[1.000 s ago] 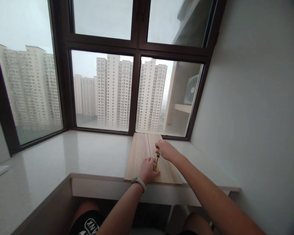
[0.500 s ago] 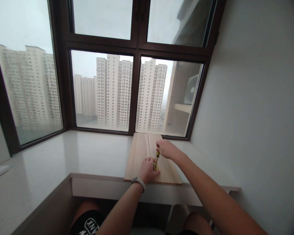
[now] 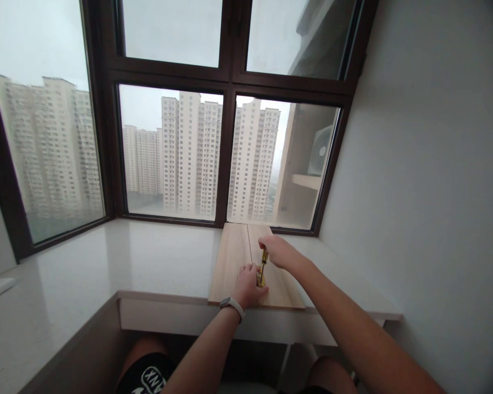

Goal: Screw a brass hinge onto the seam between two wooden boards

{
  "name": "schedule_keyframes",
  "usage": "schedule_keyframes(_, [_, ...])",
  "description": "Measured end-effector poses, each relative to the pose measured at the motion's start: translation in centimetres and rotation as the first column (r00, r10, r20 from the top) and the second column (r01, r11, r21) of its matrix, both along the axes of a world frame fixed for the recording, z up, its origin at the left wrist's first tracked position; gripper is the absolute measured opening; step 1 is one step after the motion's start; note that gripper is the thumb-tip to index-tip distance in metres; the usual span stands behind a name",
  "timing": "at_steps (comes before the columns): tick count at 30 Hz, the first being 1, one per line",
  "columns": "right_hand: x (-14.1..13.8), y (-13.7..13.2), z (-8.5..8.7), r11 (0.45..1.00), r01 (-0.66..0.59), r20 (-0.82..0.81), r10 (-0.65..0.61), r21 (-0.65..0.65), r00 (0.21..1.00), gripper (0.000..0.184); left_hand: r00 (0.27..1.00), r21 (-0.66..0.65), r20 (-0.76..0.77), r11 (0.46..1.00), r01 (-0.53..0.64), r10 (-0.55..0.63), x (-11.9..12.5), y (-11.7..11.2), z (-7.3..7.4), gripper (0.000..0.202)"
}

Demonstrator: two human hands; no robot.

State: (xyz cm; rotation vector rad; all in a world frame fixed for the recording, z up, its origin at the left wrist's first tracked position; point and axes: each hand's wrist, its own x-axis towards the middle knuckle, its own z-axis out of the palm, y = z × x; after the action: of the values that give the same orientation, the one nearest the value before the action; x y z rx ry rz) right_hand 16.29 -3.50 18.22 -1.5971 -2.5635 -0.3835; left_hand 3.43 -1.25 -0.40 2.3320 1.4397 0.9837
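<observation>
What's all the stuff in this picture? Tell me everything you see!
large window frame: one, dark brown, ahead
tall concrete tower blocks: several, beige, outside
boxy fan unit: one, pale, outside right
large plain wall: one, greyish, right
smooth ledge: one, white, under frame
flat wooden board: one or two (dark seam), pale, on ledge
small patterned piece: one, yellow, on board
slim screwdriver: one, yellow-black, over piece
wristwatch: one, light strap, left wrist
shorts: one pair, black, bottom
legs: two, bottom
left hand: one, beside piece
right hand: one, gripping screwdriver
</observation>
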Motion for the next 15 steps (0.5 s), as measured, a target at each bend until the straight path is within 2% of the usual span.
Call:
schedule_keyframes(3, [-0.11,-0.16,0.12,1.000,-0.003,0.001,0.003,0.000,1.000,0.018,1.000,0.000,0.001,1.000,-0.006,0.006,0.04,-0.01,0.01,0.056])
schedule_keyframes(6, [-0.14,0.00,0.11,0.998,0.060,0.008,-0.060,-0.007,0.998,0.010,1.000,-0.005,-0.007,1.000,-0.016,0.016,0.06,-0.11,0.13,0.056])
schedule_keyframes(12, [0.15,0.38,-0.13,0.971,0.238,0.013,-0.238,0.011,0.971,0.044,1.000,-0.022,0.001,1.000,-0.020,0.020,0.06,-0.43,0.49,0.053])
schedule_keyframes(15, [0.32,0.40,-0.28,0.968,0.250,-0.004,-0.250,0.034,0.968,0.049,1.000,-0.030,0.002,0.999,-0.017,0.017,0.05,-0.40,0.49,0.054])
